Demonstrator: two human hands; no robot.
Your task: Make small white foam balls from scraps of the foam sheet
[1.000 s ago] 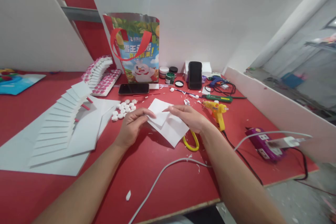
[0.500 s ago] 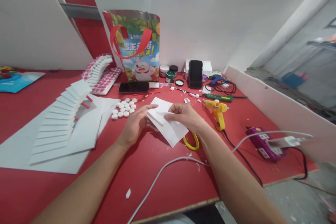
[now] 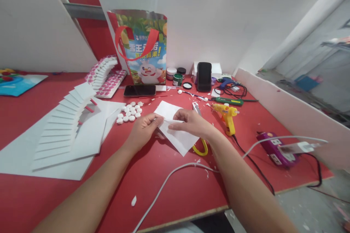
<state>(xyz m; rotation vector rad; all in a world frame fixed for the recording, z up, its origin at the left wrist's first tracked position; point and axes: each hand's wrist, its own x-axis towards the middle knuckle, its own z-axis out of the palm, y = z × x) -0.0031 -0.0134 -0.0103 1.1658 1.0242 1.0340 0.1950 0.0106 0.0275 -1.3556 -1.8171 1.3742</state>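
Note:
Above the middle of the red table, a white sheet of paper [image 3: 182, 142] is held between both hands, with a fold or raised flap across it. My left hand [image 3: 146, 125] pinches the sheet's left edge between thumb and fingers. My right hand [image 3: 191, 122] is closed on the flap, thumb in front and fingers curled behind. Partly behind the sheet and right wrist lie scissors with a yellow handle [image 3: 201, 149]. Left of the hands sits a cluster of small white round pieces [image 3: 131, 112].
A fan-shaped white stepped model [image 3: 58, 127] stands on white boards at left. To the right are a yellow glue gun [image 3: 226, 116], a green soldering-iron-like tool [image 3: 226, 101] and a purple power strip [image 3: 276, 151]. A white cable [image 3: 175, 170] crosses the front. Behind stands a colourful bag [image 3: 147, 51].
The left fingers have shifted from supporting the sheet to pinching its edge. The flap looks narrower, and the sheet has moved slightly right. More of the scissors' blades shows.

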